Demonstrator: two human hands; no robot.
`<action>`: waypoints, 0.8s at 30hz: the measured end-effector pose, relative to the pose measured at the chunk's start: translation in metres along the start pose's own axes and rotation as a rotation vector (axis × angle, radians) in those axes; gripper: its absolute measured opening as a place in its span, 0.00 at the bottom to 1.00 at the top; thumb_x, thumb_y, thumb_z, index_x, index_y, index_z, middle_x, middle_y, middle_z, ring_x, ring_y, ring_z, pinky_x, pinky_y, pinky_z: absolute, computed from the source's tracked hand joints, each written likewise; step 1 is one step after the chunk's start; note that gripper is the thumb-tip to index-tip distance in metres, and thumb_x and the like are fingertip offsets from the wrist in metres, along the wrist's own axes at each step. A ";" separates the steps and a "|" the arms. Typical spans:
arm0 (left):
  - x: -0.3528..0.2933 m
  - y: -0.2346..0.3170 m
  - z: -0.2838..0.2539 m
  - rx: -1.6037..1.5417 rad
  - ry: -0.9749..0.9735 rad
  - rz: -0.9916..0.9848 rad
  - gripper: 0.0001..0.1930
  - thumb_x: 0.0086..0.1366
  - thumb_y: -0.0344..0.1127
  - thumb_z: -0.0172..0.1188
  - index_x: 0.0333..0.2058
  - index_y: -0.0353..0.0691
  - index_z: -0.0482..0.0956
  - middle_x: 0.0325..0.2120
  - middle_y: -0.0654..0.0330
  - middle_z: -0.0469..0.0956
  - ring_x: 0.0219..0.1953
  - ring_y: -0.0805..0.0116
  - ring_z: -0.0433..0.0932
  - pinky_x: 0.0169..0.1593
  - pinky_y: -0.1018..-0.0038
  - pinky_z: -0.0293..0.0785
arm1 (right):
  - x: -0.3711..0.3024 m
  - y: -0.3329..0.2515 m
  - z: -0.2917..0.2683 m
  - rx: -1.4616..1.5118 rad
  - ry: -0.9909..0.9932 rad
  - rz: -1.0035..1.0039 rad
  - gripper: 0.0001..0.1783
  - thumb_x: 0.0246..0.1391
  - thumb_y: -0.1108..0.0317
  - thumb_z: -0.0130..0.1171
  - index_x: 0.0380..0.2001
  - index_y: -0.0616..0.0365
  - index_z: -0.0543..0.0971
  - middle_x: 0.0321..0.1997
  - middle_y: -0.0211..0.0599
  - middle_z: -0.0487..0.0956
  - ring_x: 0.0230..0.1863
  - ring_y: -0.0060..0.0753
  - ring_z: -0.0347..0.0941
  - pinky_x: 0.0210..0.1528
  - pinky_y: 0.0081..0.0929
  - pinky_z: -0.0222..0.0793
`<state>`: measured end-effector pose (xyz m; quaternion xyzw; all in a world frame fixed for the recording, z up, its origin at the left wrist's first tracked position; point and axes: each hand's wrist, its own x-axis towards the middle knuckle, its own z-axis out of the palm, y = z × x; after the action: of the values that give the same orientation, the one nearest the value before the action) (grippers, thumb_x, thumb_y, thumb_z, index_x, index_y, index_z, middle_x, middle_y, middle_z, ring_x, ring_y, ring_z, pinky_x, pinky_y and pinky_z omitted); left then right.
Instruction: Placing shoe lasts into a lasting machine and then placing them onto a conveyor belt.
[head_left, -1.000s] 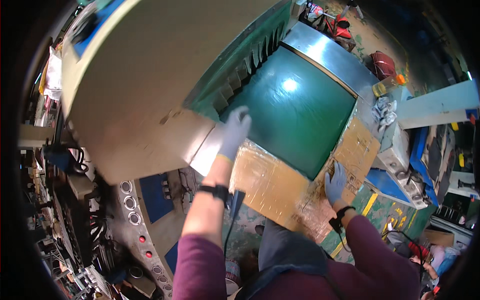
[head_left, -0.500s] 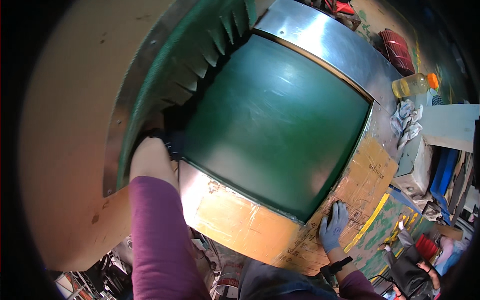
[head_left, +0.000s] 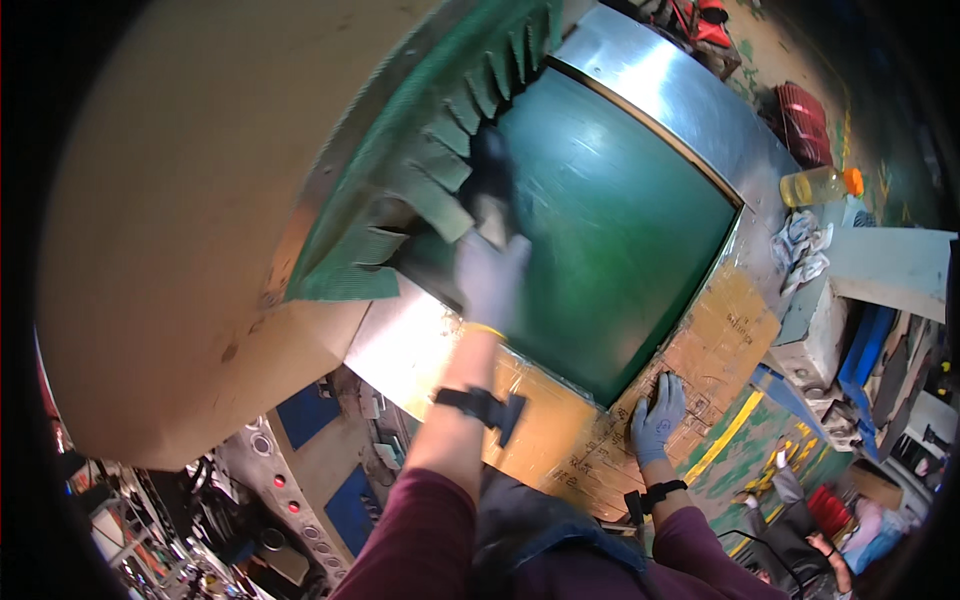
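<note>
My left hand (head_left: 490, 275), in a pale grey glove, is over the left part of a dark green conveyor belt (head_left: 610, 230), smeared by motion. Its fingers appear closed on the pale near end of a long dark thing (head_left: 491, 165), too blurred to name. Green slit curtain strips (head_left: 440, 190) hang beside that hand, on the left. My right hand (head_left: 657, 418), also gloved, lies flat with fingers stretched on the taped cardboard (head_left: 715, 345) at the belt's right edge. It holds nothing.
A large beige machine cover (head_left: 190, 230) fills the left. Shiny metal plate (head_left: 680, 85) borders the far side of the belt. At right are a bottle with an orange cap (head_left: 820, 186), a crumpled rag (head_left: 800, 248) and a grey metal box (head_left: 812, 335).
My left hand has come out from behind the curtain strips, moving right over the belt with the dark thing. Several strips now hang outward. My right hand stays on the cardboard.
</note>
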<state>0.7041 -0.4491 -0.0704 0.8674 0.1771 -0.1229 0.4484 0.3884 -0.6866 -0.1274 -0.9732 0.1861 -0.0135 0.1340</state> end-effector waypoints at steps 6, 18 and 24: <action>-0.095 -0.064 0.014 0.068 -0.231 0.050 0.43 0.69 0.58 0.50 0.67 0.27 0.50 0.63 0.33 0.61 0.64 0.40 0.64 0.66 0.58 0.62 | 0.082 -0.136 -0.001 0.579 0.064 0.004 0.41 0.55 0.51 0.62 0.63 0.67 0.64 0.64 0.59 0.66 0.65 0.58 0.61 0.68 0.46 0.54; -0.357 -0.285 -0.312 -0.041 0.110 -0.188 0.27 0.68 0.51 0.51 0.61 0.43 0.70 0.57 0.49 0.73 0.59 0.51 0.73 0.63 0.63 0.66 | 0.165 -0.196 -0.056 1.258 -0.734 -0.138 0.25 0.44 0.72 0.67 0.48 0.63 0.76 0.41 0.34 0.77 0.45 0.29 0.71 0.51 0.28 0.67; -0.642 -0.454 -0.390 -0.166 1.381 -0.744 0.16 0.66 0.34 0.52 0.50 0.39 0.79 0.44 0.48 0.80 0.50 0.52 0.78 0.54 0.65 0.73 | 0.056 -0.244 -0.213 0.225 -1.083 -0.180 0.20 0.47 0.66 0.71 0.44 0.59 0.79 0.27 0.28 0.75 0.22 0.22 0.65 0.24 0.20 0.58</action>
<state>-0.0465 -0.0117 0.0562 0.5947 0.7029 0.3154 0.2297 0.5116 -0.5431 0.1411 -0.8329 0.0042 0.4571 0.3118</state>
